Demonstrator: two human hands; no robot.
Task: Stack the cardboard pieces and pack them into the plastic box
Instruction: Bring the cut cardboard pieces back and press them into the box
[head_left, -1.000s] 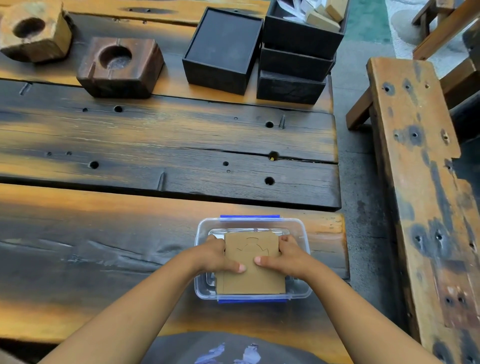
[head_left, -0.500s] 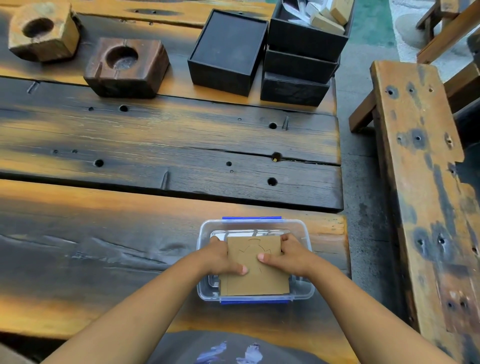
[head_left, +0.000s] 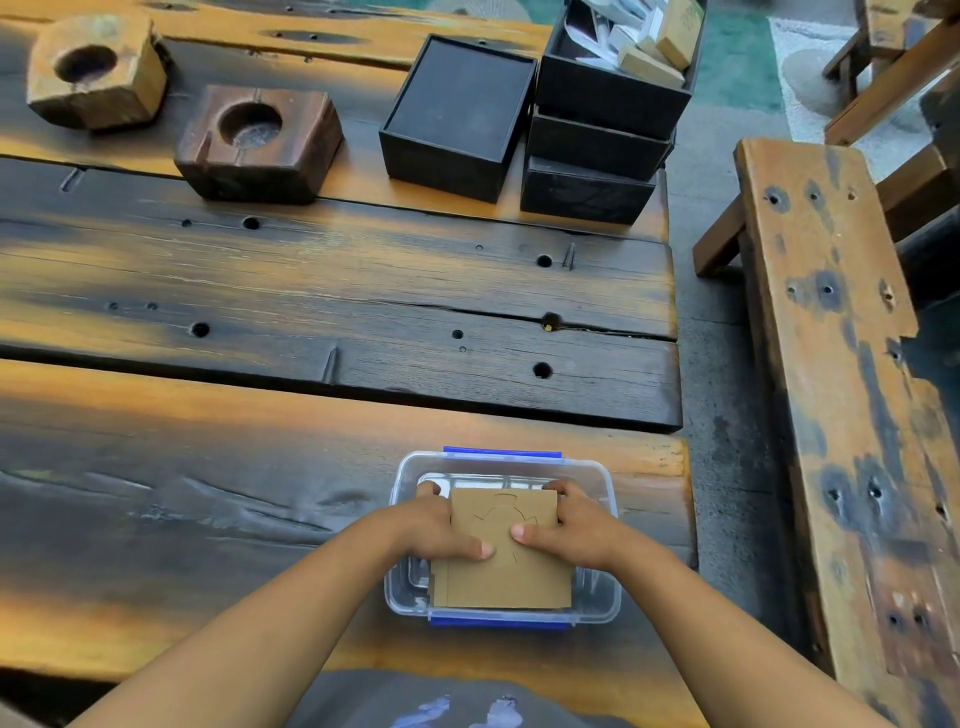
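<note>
Little has moved since the earlier frames: the stack (head_left: 506, 551) sits a touch lower into the box (head_left: 602, 478), and both hands have stayed on it.

Head view, the only one: the left hand (head_left: 436, 525) and right hand (head_left: 571, 525) clamp the cardboard stack from its two sides, thumbs pressed on the top sheet, the other fingers (head_left: 428, 488) curled over the far corners. That two-sided grip likely keeps the sheets squared so they go in as one block. The stack lies over the clear box, near edge by the near blue latch (head_left: 498, 621); whether it rests on the bottom or hangs just above it I cannot tell. Sitting at the near edge of the bench (head_left: 208, 493), the box is within easy reach. My guess is that packing is nearly done.
</note>
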